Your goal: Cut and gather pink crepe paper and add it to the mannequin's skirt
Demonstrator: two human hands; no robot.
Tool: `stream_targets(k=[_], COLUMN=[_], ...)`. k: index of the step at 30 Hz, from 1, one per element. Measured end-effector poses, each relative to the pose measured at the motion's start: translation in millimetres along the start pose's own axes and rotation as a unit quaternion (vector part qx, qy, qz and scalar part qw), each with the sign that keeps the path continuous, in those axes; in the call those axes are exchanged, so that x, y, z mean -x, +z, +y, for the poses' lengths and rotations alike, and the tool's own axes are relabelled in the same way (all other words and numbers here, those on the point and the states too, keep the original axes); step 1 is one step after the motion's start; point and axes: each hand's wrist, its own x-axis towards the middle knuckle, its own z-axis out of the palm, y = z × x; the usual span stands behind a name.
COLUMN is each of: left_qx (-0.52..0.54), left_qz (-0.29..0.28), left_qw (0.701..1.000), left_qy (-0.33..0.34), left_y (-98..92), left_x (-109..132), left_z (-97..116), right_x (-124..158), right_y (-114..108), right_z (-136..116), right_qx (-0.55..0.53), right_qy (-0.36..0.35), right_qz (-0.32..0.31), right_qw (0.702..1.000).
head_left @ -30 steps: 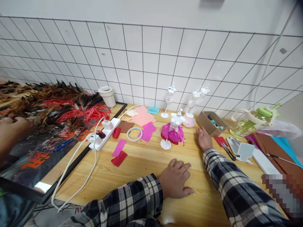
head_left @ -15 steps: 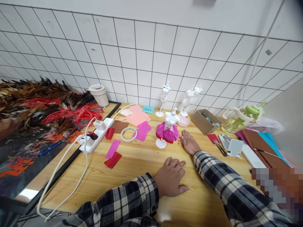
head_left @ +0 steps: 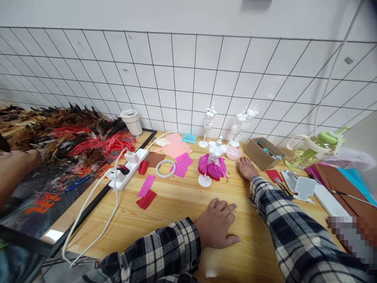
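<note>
My left hand [head_left: 218, 224] lies on the wooden table [head_left: 171, 224] with its fingers spread, holding nothing. Farther off, my right hand [head_left: 247, 169] rests on the tabletop beside a small pink bowl [head_left: 233, 153], fingers stretched out and nothing seen in them. Between the bowl and my left hand stands a small white dress-form mannequin [head_left: 217, 149] on a round white base. It wears a magenta crepe-paper skirt [head_left: 212, 168] with red beneath. Little red and pink scraps [head_left: 227, 177] are scattered right of the skirt.
Behind are several bare white mannequins [head_left: 208, 124]. A cardboard box [head_left: 263, 155], a red paper with scissors [head_left: 282, 186] and a green-lidded bottle [head_left: 318, 147] are at right. Left lie paper pieces [head_left: 182, 164], a tape roll [head_left: 165, 168], a power strip [head_left: 129, 171], feathers [head_left: 73, 129] and another person's hand [head_left: 20, 165].
My right hand has slid back and to the right, closer to the box. My left hand stays spread on the table. The view has shifted, and more of the other person's hand shows.
</note>
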Motion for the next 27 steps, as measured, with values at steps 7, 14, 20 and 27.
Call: stream_targets(k=[7,14,20,27], left_qx=[0.007,0.007,0.000,0.001], left_qz=[0.006,0.009,0.014,0.020], left_qw=[1.000,1.000,1.000,1.000], left_qy=[0.000,0.000,-0.002,-0.004], left_y=[1.0,1.3,3.6,3.4], left_x=[-0.6,0.4,2.5,0.5], left_z=[-0.3,-0.4,0.2,1.0], right_x=[60.7,99.4,101.7,102.6], right_y=[20.6,0.1,-2.5,6.4], right_z=[-37.0,-28.7,-6.0,-20.9], right_qx=[-0.045,-0.136,0.122,0.167], right_qy=[-0.097,-0.206,-0.110,-0.116], right_qz=[-0.015,-0.071,-0.059,-0.057], right_qw=[0.994,0.966,0.985,0.978])
